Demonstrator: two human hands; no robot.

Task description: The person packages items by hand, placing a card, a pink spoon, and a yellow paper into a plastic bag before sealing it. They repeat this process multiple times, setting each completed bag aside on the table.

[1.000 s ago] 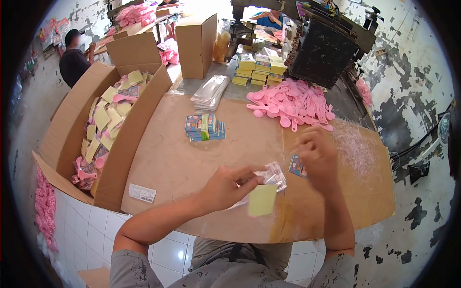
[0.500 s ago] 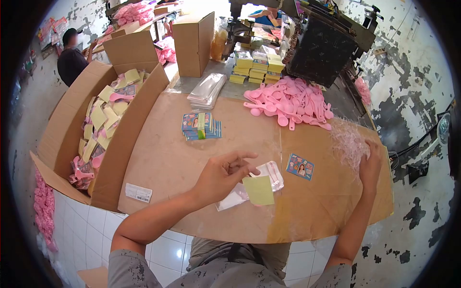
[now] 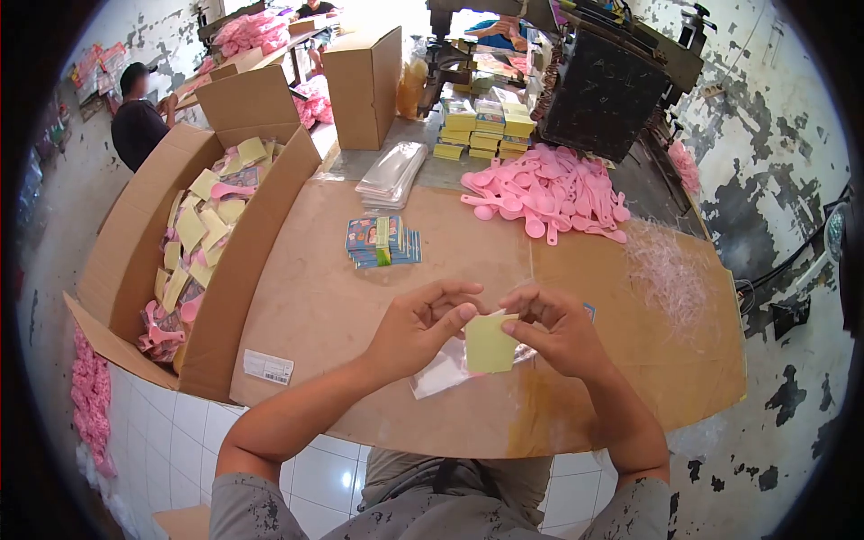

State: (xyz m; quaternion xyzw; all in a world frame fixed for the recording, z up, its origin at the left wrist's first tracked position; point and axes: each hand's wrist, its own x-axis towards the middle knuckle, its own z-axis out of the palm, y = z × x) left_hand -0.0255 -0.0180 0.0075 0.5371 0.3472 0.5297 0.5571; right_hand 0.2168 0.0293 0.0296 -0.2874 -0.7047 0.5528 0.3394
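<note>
A pale yellow-green card (image 3: 490, 344) is upright between my two hands, over the cardboard-covered table. My left hand (image 3: 428, 326) is at its upper left corner, thumb and fingers close to the edge. Pinching the card's upper right edge is my right hand (image 3: 556, 331). Beneath the card lie clear plastic bags (image 3: 438, 376), partly hidden by it. A blue printed card (image 3: 589, 311) shows only a sliver behind my right hand. Farther back sits a banded stack of blue cards (image 3: 383, 243).
A large open carton (image 3: 236, 270) holding packed cards and pink spoons stands at the left. Pink spoons (image 3: 549, 193), clear bags (image 3: 392, 175), card stacks (image 3: 486, 126) and a black machine (image 3: 605, 90) are at the back. Clear strands (image 3: 666, 270) lie right. A person (image 3: 137, 121) is at far left.
My right hand has come back from the clear strands at the right to the yellow-green card. It now covers most of the blue printed card. My left hand stays by the yellow-green card.
</note>
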